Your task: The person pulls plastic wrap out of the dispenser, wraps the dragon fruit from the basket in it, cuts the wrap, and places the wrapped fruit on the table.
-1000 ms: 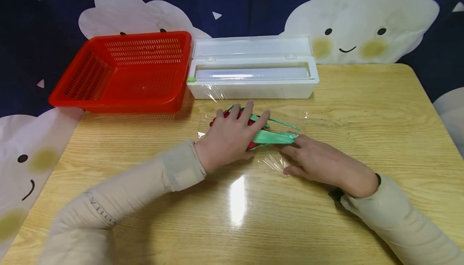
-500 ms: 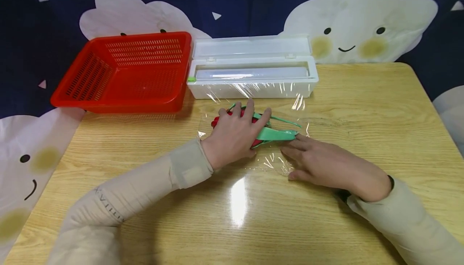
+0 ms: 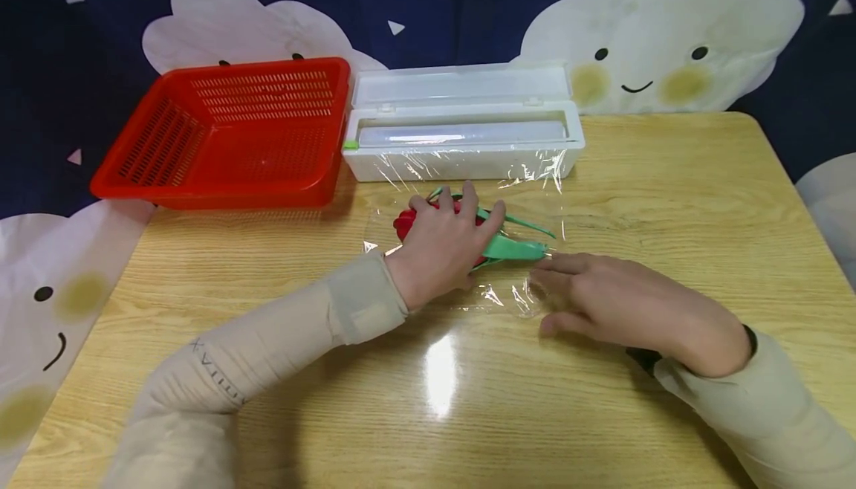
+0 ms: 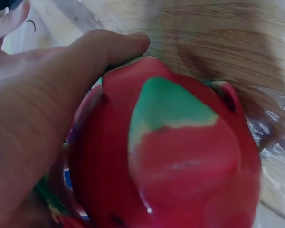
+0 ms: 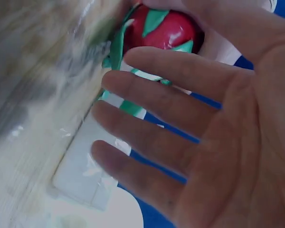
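A red dragon fruit (image 3: 404, 224) with long green scales lies on a sheet of clear cling film (image 3: 492, 296). My left hand (image 3: 441, 247) holds it from above, fingers spread and bent over its body, hiding much of it. Close up in the left wrist view, the dragon fruit (image 4: 180, 156) has my thumb along its side. Just right of the green scale tips, my right hand (image 3: 622, 299) is low over the film's right edge. Its fingers are nearly straight and grip nothing in the right wrist view; whether they touch the film I cannot tell.
Behind the fruit stands a white cling film box (image 3: 576, 132), lid up, with a film roll (image 3: 461, 134) inside. Film runs from it down its front onto the wooden table (image 3: 348, 429). A red plastic basket (image 3: 227, 201) stands left of the box.
My left hand and the dragon fruit have shifted slightly right. My right hand has drawn away rightward from the scale tips. More glints of film now show across the box front.
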Available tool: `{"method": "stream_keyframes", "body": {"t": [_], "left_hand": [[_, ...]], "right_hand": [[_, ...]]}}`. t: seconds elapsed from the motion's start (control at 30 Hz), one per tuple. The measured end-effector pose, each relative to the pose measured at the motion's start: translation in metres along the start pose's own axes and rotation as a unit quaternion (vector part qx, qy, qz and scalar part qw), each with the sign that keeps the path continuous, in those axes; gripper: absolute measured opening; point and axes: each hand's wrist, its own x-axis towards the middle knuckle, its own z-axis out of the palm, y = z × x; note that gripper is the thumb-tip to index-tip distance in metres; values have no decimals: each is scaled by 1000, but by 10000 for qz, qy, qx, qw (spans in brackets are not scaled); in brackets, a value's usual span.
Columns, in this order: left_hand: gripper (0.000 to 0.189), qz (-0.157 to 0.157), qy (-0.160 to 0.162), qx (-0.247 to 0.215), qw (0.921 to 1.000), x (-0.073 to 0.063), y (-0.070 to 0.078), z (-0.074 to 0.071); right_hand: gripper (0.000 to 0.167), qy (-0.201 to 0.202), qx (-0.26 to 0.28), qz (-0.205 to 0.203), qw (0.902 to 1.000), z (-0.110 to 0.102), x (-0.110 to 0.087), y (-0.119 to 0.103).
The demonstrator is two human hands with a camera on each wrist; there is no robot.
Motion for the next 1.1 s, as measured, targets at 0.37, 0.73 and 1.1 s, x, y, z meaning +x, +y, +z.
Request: {"method": "stream_keyframes", "body": {"t": [0.37, 0.73, 1.1], "left_hand": [[109, -62, -416, -851, 9955, 1, -7, -4], [80, 44, -235, -1936, 9808, -1, -25, -9], [79, 35, 910, -2202, 9712, -23, -56, -3]], "right_hand": [[33, 2301, -558, -535, 9701, -8, 20, 1], [59, 1681, -222, 145, 9854, -11, 51, 3], [63, 1090, -61, 338, 9934, -15, 65, 1]]}}
